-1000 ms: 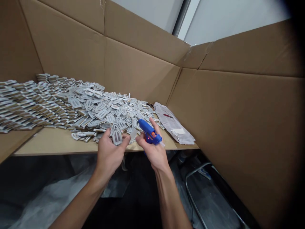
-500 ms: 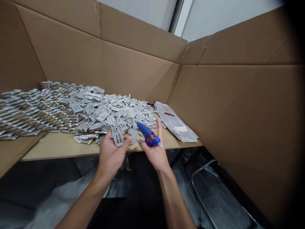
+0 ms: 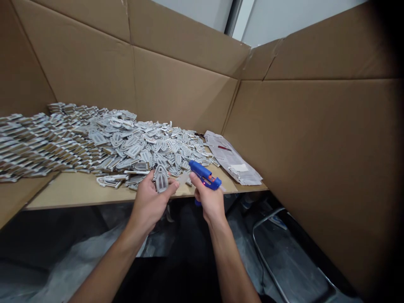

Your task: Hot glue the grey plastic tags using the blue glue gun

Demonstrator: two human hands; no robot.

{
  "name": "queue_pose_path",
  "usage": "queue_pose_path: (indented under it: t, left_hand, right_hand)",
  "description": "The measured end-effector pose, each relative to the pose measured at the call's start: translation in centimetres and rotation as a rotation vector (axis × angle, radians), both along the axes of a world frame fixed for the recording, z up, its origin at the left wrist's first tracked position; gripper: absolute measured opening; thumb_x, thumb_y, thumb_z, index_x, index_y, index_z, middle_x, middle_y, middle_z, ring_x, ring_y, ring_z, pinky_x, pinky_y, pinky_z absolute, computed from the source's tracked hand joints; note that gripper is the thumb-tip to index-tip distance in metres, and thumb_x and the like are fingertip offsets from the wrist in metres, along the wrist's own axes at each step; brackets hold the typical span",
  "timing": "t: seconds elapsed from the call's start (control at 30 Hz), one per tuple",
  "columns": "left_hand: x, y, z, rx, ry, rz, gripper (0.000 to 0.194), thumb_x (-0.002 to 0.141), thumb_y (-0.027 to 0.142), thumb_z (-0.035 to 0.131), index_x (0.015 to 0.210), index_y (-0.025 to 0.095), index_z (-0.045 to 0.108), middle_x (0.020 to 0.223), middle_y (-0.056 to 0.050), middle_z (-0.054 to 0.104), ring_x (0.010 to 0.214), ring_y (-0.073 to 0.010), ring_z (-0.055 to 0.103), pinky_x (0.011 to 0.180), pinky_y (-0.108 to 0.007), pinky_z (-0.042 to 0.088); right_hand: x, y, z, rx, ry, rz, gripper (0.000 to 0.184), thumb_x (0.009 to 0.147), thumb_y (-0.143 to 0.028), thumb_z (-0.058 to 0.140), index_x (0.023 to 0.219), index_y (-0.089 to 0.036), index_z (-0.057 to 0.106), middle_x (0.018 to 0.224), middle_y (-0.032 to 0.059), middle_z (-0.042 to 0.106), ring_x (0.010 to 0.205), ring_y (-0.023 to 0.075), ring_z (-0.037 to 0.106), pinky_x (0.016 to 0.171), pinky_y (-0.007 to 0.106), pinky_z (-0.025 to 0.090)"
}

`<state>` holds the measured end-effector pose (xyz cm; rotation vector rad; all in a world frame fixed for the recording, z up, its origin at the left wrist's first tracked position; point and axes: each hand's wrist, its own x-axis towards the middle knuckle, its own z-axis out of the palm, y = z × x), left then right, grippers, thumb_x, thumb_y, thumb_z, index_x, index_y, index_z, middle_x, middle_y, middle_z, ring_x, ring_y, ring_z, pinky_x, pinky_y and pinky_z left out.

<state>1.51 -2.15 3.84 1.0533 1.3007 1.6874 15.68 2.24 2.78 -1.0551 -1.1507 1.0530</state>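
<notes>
My left hand (image 3: 151,198) is closed on a small grey arched-window-shaped piece (image 3: 161,179), held upright near the table's front edge. A small translucent flat piece (image 3: 183,179) shows by that hand's thumb tip; whether the thumb pinches it I cannot tell. In my right hand (image 3: 211,200) is a blue glue gun (image 3: 203,173), with the fingers wrapped round its handle and a small red light lit on its side. Its nozzle points up and left toward the pile. Loose grey window pieces (image 3: 132,145) are heaped just beyond both hands.
Stacked pieces (image 3: 41,145) stand in slanting rows at the left. A plastic bag (image 3: 232,158) with a red pen (image 3: 224,148) on it lies at the right. Cardboard walls (image 3: 186,88) enclose the wooden tabletop (image 3: 75,191). A metal-framed chair (image 3: 261,240) is below right.
My right hand has closed its fingers round the glue gun's handle, where the index finger was stretched up before. Both hands have shifted slightly right in view.
</notes>
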Motion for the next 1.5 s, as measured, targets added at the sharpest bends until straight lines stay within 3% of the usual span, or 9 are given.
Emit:
queue_pose_path:
  t: [0.1,0.27,0.4,0.7,0.93,1.0,1.1,1.3,1.5]
  left_hand:
    - [0.0,0.0,-0.3,-0.006,-0.011,-0.053,0.042,0.072,0.037,0.089,0.095,0.017,0.061,0.084,0.000,0.068,0.076,-0.0139,0.061,0.074,-0.024,0.048]
    - [0.1,-0.1,-0.6,0.008,0.044,-0.101,0.045,0.073,0.036,0.090,0.103,0.016,0.063,0.087,-0.001,0.070,0.081,-0.0134,0.064,0.078,-0.023,0.049]
    - [0.5,-0.1,-0.3,0.024,-0.075,-0.177,0.037,0.084,0.040,0.080,0.103,0.017,0.059,0.088,-0.002,0.072,0.071,-0.0113,0.060,0.066,-0.023,0.047]
    - [0.5,-0.2,0.7,0.015,-0.207,-0.272,0.029,0.078,0.023,0.073,0.103,0.012,0.062,0.108,-0.013,0.077,0.085,-0.0160,0.070,0.074,-0.026,0.053]
    - [0.0,-0.3,0.6,0.000,-0.174,-0.227,0.045,0.081,0.032,0.074,0.119,0.013,0.058,0.115,-0.015,0.077,0.100,-0.0258,0.076,0.076,-0.030,0.056]
    - [-0.2,-0.4,0.8,0.000,-0.130,-0.185,0.042,0.085,0.036,0.073,0.116,0.013,0.058,0.113,-0.015,0.077,0.093,-0.0230,0.076,0.069,-0.026,0.052]
    - [-0.5,-0.7,1.6,0.005,-0.116,-0.136,0.033,0.090,0.039,0.068,0.109,0.014,0.057,0.106,-0.013,0.077,0.082,-0.0174,0.072,0.061,-0.022,0.046]
    - [-2.5,-2.3,3.6,0.015,-0.109,0.002,0.027,0.098,0.045,0.060,0.102,0.018,0.060,0.100,-0.005,0.074,0.082,-0.0118,0.066,0.074,-0.022,0.051]
    - [-5.2,-4.2,5.3,0.135,0.070,0.188,0.030,0.098,0.048,0.058,0.102,0.019,0.063,0.081,0.000,0.062,0.071,-0.0121,0.057,0.069,-0.024,0.051]
  right_hand:
    - [0.1,-0.1,0.1,-0.065,0.082,-0.033,0.054,0.068,-0.062,0.088,0.092,-0.015,0.073,0.073,0.0023,0.069,0.050,0.0104,0.045,0.045,0.027,0.035]
    - [0.7,-0.5,0.7,-0.037,0.074,0.115,0.052,0.070,-0.056,0.090,0.099,-0.015,0.079,0.072,-0.0003,0.067,0.052,0.0090,0.045,0.048,0.025,0.035]
    - [1.2,-0.4,0.6,-0.003,0.062,0.102,0.048,0.073,-0.053,0.089,0.103,-0.016,0.079,0.080,0.0012,0.070,0.054,0.0086,0.049,0.050,0.024,0.036]
    - [2.4,2.6,-0.5,0.008,0.073,-0.198,0.051,0.072,-0.054,0.085,0.101,-0.015,0.074,0.076,0.0011,0.069,0.054,0.0113,0.050,0.051,0.026,0.040]
    - [5.2,7.5,-1.8,0.310,-0.427,-0.549,0.044,0.089,-0.058,0.067,0.074,-0.017,0.061,0.066,0.0004,0.058,0.065,0.0150,0.045,0.065,0.029,0.039]
    - [5.1,6.7,-0.8,0.332,-0.449,-0.429,0.049,0.091,-0.064,0.066,0.076,-0.017,0.062,0.066,0.0001,0.057,0.064,0.0149,0.046,0.063,0.028,0.038]
    - [4.3,4.1,2.0,0.362,-0.417,-0.071,0.051,0.089,-0.067,0.070,0.090,-0.015,0.070,0.074,0.0024,0.064,0.065,0.0160,0.053,0.062,0.027,0.041]
    - [1.6,-0.5,7.3,0.484,-0.423,0.417,0.044,0.093,-0.062,0.070,0.086,-0.018,0.070,0.079,0.0049,0.071,0.067,0.0167,0.061,0.062,0.027,0.045]
    - [-2.2,-3.1,7.5,0.608,-0.517,0.516,0.040,0.093,-0.055,0.072,0.077,-0.020,0.063,0.063,-0.0011,0.064,0.052,0.0121,0.052,0.051,0.024,0.037]
